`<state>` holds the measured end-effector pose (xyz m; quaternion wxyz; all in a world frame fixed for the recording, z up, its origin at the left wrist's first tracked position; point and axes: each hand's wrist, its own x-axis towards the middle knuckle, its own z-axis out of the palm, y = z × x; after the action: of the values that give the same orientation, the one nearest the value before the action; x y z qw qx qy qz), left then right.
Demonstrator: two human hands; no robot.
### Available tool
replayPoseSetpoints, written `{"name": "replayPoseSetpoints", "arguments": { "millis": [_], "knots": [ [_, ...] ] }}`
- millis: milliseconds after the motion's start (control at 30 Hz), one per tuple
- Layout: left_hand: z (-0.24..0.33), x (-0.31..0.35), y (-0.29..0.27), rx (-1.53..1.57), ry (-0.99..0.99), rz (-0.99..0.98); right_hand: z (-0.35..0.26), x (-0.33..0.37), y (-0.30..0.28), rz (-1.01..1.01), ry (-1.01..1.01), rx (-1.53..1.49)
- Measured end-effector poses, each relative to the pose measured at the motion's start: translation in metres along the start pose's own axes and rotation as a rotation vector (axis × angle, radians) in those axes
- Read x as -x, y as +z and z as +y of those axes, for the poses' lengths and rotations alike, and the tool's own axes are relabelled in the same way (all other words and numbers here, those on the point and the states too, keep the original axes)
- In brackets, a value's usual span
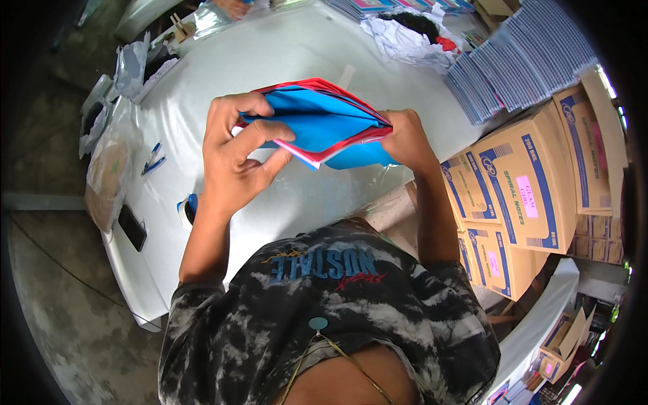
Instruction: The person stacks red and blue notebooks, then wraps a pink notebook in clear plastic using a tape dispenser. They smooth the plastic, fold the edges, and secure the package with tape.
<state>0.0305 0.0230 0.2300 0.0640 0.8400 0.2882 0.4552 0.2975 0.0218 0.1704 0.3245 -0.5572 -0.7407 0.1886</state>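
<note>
I hold a folded stack of blue and red paper sheets above a white table. My left hand grips its left side, thumb under and fingers curled over the blue top sheet. My right hand clasps the right end of the stack, where the red edges meet. The lower sheets are hidden under the top blue one.
A dark phone, blue-handled scissors and plastic bags lie at the table's left. Brown cardboard boxes stack at my right, with piles of striped notebooks behind them. Crumpled white paper sits at the far side.
</note>
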Motion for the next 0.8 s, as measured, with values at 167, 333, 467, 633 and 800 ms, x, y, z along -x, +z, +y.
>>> {"name": "replayPoseSetpoints", "arguments": {
  "millis": [167,333,467,633,800],
  "knots": [
    [0.001,-0.017,0.002,0.101,-0.131,-0.095,-0.017,0.007,-0.011,-0.04,-0.029,0.034],
    [-0.037,-0.014,0.019,0.017,-0.072,-0.662,-0.009,0.029,-0.018,-0.124,-0.067,0.291],
    [-0.043,-0.008,0.058,0.17,0.04,-0.5,0.024,0.057,-0.032,-0.091,0.138,0.233],
    [-0.071,-0.005,0.097,0.419,-0.347,-0.455,0.062,0.119,-0.035,0.335,0.425,-0.171],
    [-0.052,-0.003,0.136,0.456,-0.478,-0.556,0.082,0.182,0.008,0.806,0.549,-0.948]
  ]
}}
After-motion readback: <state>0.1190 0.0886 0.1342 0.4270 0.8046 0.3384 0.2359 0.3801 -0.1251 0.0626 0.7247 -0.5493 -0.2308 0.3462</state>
